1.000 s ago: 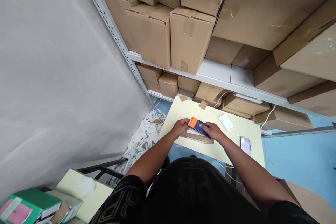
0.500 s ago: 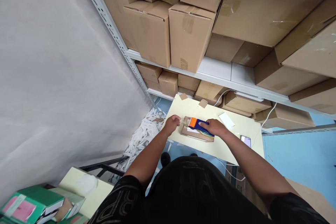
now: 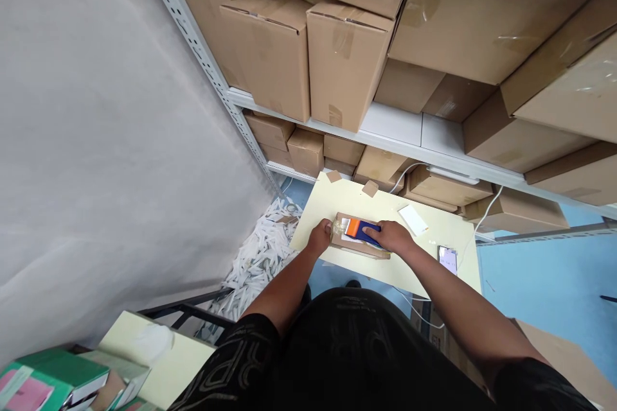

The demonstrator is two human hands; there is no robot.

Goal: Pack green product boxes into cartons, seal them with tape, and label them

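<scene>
The right hand's (image 3: 391, 236) fingers clamp the blue-and-orange plastic tape dispenser (image 3: 360, 232) low over the small brown cardboard box (image 3: 353, 246), near the front edge of the pale-yellow rectangular surface (image 3: 347, 196). The left hand (image 3: 319, 237) likely steadies the box's left end; whether its fingers grip, I cannot tell.

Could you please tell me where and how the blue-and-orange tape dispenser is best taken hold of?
Probably by its long blue body, from the right, with the thumb on top, as the right grip does: it lies lengthwise over the small carton, its orange end pointing left, so that end is left free.
</scene>
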